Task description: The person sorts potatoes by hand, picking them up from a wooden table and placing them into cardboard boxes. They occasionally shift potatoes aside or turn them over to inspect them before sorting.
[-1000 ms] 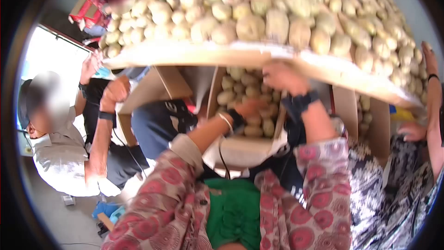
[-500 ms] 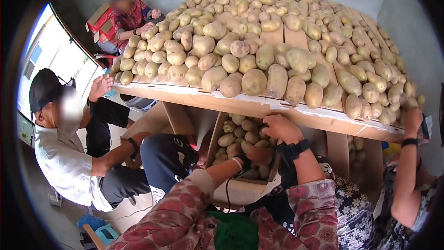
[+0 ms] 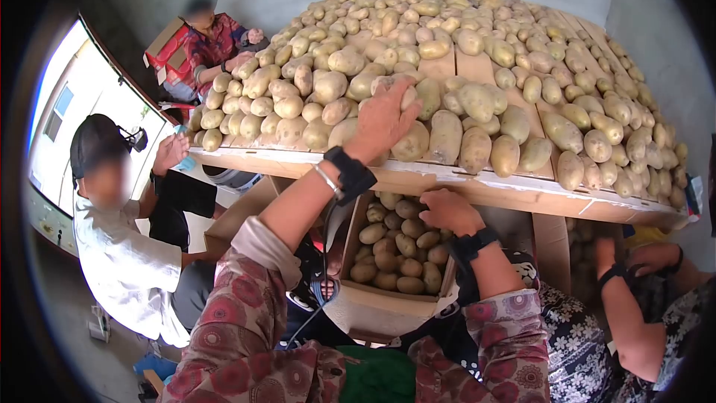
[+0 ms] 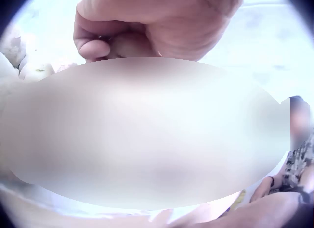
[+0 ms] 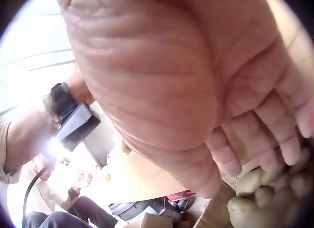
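- A big sloped wooden surface (image 3: 477, 190) is heaped with yellow-brown potatoes (image 3: 477, 52), and a pale grey wall stands behind it
- A bright window is on the left side of the room, and other people sit and crouch around the surface
- The left hand (image 3: 382, 121) lies on top of the front potatoes, its grip curled over a round tan potato (image 3: 406, 97)
- The left wrist view is mostly a pale blur; only curled fingers (image 4: 98, 44) show at the top
- The right hand (image 3: 447, 210) sits just under the surface edge, above an open brown cardboard box (image 3: 373, 306)
- The right grip is relaxed and holds nothing; the right wrist view shows its fingers (image 5: 274, 135) loose
- The box is full of small potatoes (image 3: 399, 254)
- Another box at the right is mostly hidden by the surface
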The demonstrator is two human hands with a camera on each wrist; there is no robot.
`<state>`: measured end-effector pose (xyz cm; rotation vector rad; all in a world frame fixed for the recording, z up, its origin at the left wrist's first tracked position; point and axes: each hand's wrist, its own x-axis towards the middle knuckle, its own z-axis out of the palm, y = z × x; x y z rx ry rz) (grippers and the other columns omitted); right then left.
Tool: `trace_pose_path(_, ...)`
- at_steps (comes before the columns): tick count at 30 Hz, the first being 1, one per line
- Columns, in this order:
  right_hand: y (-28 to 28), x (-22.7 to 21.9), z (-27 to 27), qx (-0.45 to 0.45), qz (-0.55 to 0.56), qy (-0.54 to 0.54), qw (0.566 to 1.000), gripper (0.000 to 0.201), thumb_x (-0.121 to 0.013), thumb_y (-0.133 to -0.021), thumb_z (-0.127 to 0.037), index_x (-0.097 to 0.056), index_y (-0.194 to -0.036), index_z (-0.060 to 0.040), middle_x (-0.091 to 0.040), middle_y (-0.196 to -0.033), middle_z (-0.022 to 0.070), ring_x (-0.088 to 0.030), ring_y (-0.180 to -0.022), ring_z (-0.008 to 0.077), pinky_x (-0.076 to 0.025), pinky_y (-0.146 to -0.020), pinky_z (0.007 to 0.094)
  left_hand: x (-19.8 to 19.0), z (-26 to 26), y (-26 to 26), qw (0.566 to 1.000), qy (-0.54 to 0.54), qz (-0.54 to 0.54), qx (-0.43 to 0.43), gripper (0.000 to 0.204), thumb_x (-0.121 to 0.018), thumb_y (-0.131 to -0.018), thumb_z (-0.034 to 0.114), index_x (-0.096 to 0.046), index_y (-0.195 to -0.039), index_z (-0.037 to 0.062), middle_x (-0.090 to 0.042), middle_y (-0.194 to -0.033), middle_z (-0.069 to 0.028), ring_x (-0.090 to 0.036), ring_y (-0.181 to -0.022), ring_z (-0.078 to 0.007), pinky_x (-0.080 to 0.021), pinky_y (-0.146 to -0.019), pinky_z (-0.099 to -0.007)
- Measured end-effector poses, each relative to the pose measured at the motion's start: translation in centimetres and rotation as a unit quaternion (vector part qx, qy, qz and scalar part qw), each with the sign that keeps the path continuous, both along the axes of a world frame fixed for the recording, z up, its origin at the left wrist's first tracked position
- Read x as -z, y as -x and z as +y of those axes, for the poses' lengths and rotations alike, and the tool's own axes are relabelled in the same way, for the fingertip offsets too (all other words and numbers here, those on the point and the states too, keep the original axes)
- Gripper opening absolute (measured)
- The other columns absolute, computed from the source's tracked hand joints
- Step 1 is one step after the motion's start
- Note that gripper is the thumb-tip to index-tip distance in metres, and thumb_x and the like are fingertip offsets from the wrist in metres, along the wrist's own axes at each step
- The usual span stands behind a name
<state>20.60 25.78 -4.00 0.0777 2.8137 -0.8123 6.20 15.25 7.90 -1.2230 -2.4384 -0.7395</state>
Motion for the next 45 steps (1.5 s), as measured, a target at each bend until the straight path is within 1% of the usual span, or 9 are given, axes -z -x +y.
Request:
trace_pose_path(13, 0.0, 0.0, -0.1, 0.007, 0.0, -0.008, 1.0, 0.036, -0.061, -0.08, -0.027, -0.062, -0.109, -0.0046, -0.062, -0.107, 0.0176, -0.054, -0.109, 0.0334, -0.043, -0.095, 0.0407, 2.6, 1.9, 2.9, 0.987, 0.156, -0.006, -0.048, 0.056, -0.053, -0.087, 0.033, -0.037, -0.137, 0.0137, -0.03, -0.142, -0.0174, -0.022, -0.133, -0.0447, -0.022, -0.097, -0.0715)
trace_pose_path(17, 0.7, 3.3, 2.4, -0.042, 0.07, -0.001, 0.997, 0.03, -0.061, -0.078, -0.027, -0.064, -0.095, -0.0031, -0.063, -0.099, 0.0177, -0.058, -0.096, 0.0342, -0.047, -0.084, 0.0416, 3.7, -0.9, 1.6, 0.975, -0.114, -0.118, 0.148, 0.044, -0.055, -0.089, 0.026, -0.048, -0.127, 0.0056, -0.053, -0.123, -0.0201, -0.047, -0.121, -0.0348, -0.04, -0.097, -0.0458)
trace_pose_path(18, 0.3, 2.4, 2.4, -0.027, 0.079, -0.016, 0.996, 0.03, -0.061, -0.078, -0.027, -0.064, -0.097, -0.0043, -0.063, -0.097, 0.0179, -0.059, -0.094, 0.0344, -0.048, -0.081, 0.0415, 2.2, -2.2, -1.6, 0.972, -0.105, -0.113, 0.18, 0.033, -0.055, -0.092, 0.008, -0.051, -0.125, 0.0013, -0.063, -0.111, -0.0047, -0.058, -0.098, -0.0133, -0.046, -0.089, -0.0269)
trace_pose_path(21, 0.7, 2.0, 2.7, 0.028, -0.044, -0.006, 0.999, 0.027, -0.061, -0.079, -0.026, -0.065, -0.097, -0.0059, -0.063, -0.1, 0.0147, -0.058, -0.097, 0.0332, -0.047, -0.084, 0.0409, 7.6, -4.9, -6.2, 0.886, 0.016, -0.378, 0.269, 0.021, -0.053, -0.093, 0.005, -0.06, -0.112, 0.0009, -0.063, -0.106, -0.0005, -0.057, -0.096, -0.0101, -0.046, -0.087, -0.0258)
trace_pose_path(30, 0.8, 1.1, 2.3, 0.043, -0.027, -0.02, 0.999, 0.027, -0.061, -0.08, -0.027, -0.066, -0.096, -0.0059, -0.063, -0.102, 0.0138, -0.058, -0.098, 0.0324, -0.046, -0.084, 0.0401, 27.6, -10.8, -6.6, 0.903, 0.27, -0.323, 0.083, 0.036, -0.057, -0.074, 0.008, -0.061, -0.109, 0.003, -0.066, -0.097, -0.0177, -0.062, -0.094, -0.0369, -0.049, -0.082, -0.0446)
trace_pose_path(33, 1.6, 2.6, 2.4, 0.022, -0.029, -0.041, 0.999, 0.026, -0.061, -0.079, -0.027, -0.067, -0.091, -0.0049, -0.064, -0.095, 0.0164, -0.06, -0.09, 0.0346, -0.048, -0.079, 0.0413, 33.9, -14.7, -6.0, 0.882, 0.341, -0.251, 0.204, 0.04, -0.056, -0.074, 0.005, -0.058, -0.113, 0.0022, -0.061, -0.108, -0.0207, -0.054, -0.109, -0.0376, -0.048, -0.087, -0.042)
trace_pose_path(35, 0.9, 4.3, 3.0, -0.007, 0.129, 0.014, 0.992, 0.026, -0.06, -0.075, -0.026, -0.065, -0.08, -0.0002, -0.063, -0.082, 0.0201, -0.06, -0.077, 0.0364, -0.049, -0.071, 0.0439, 32.7, -14.5, -7.3, 0.862, 0.404, -0.013, 0.307, 0.042, -0.064, -0.065, 0.012, -0.06, -0.106, 0.0021, -0.062, -0.105, -0.0197, -0.06, -0.095, -0.0423, -0.05, -0.082, -0.0457)
trace_pose_path(39, 0.1, 0.0, 1.5, 0.037, 0.008, 0.005, 0.999, 0.03, -0.06, -0.077, -0.017, -0.062, -0.101, 0.0016, -0.061, -0.109, 0.0242, -0.061, -0.099, 0.0374, -0.049, -0.087, 0.0437, 29.5, -13.2, -10.5, 0.904, 0.308, -0.296, 0.018, 0.041, -0.064, -0.067, 0.02, -0.056, -0.104, 0.0037, -0.059, -0.102, -0.0237, -0.055, -0.104, -0.0425, -0.049, -0.085, -0.0464)
trace_pose_path(45, -0.4, 0.9, 1.8, 0.017, 0.06, -0.014, 0.998, 0.029, -0.061, -0.079, -0.024, -0.063, -0.099, -0.0027, -0.062, -0.104, 0.0205, -0.058, -0.103, 0.0354, -0.048, -0.088, 0.0431, 25.8, -11.0, -10.3, 0.851, 0.413, -0.322, 0.047, 0.049, -0.07, -0.067, 0.028, -0.055, -0.108, 0.008, -0.063, -0.096, -0.0232, -0.061, -0.095, -0.0406, -0.05, -0.081, -0.0449)
